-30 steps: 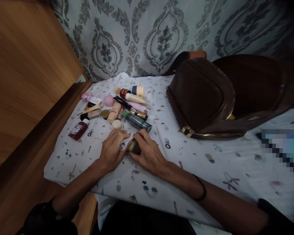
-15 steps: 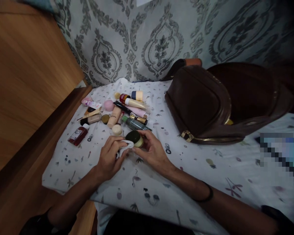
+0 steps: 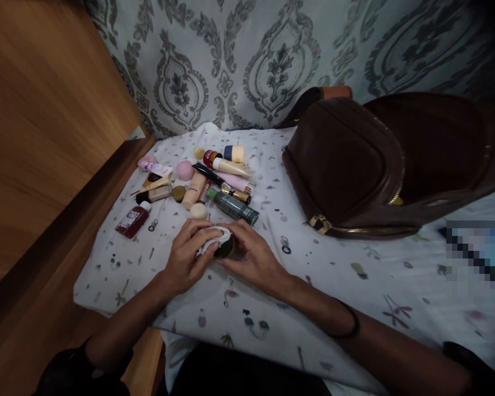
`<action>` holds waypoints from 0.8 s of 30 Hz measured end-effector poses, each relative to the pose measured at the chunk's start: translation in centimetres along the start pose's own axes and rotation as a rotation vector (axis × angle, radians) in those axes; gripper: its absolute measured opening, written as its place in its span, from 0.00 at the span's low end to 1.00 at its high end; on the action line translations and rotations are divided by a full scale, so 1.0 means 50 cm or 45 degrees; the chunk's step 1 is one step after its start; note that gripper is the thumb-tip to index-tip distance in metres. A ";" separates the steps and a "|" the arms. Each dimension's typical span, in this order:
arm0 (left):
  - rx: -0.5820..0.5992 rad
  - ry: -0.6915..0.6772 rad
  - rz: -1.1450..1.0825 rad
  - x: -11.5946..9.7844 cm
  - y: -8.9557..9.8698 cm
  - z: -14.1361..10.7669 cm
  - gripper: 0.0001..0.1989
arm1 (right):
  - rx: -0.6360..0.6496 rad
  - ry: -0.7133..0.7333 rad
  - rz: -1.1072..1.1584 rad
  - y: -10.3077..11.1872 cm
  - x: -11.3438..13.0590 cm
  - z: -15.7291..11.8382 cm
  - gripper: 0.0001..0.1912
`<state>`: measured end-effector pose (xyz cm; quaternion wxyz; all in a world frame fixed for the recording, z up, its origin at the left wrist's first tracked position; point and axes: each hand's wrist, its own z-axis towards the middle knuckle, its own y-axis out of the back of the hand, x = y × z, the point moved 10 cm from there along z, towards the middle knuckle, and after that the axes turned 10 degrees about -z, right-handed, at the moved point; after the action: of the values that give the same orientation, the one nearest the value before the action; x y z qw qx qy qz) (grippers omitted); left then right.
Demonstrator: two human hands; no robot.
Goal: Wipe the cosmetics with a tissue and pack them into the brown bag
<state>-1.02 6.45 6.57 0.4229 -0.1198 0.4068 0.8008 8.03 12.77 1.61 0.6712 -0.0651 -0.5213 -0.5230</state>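
Green jar (image 3: 223,249) sits in right hand (image 3: 258,257), fingers curled, left hand (image 3: 185,256) pinching white cloth (image 3: 221,231), open sheet (image 3: 231,316) toward its near edge.

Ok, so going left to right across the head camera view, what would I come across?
Brown wood-grained panel, small flat bottle of dark red liquid with a white cap, bare left hand, round dark green jar, bare right hand, large dark brown bag with gold zips.

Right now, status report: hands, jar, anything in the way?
Left hand: grip on white cloth, at the jar. Right hand: grip round jar. Jar partly hidden by cloth and hands. Possible obstacle: green bottle, close beyond right hand.
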 end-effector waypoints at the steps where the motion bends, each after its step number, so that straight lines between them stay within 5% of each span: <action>1: -0.016 0.024 0.001 0.004 0.002 0.000 0.10 | -0.001 -0.001 -0.001 0.002 0.000 0.001 0.21; 10: -0.186 0.319 -0.136 0.062 0.026 -0.005 0.10 | 0.006 -0.166 0.279 0.004 -0.018 0.002 0.24; 24: -0.193 0.336 -0.262 0.064 0.034 -0.003 0.10 | 0.044 -0.357 0.650 -0.020 -0.044 0.004 0.29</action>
<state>-4.31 7.67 5.70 0.4352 -0.2962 0.3830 0.7591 7.33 13.85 -0.46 0.7036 -0.2544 -0.5844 -0.3140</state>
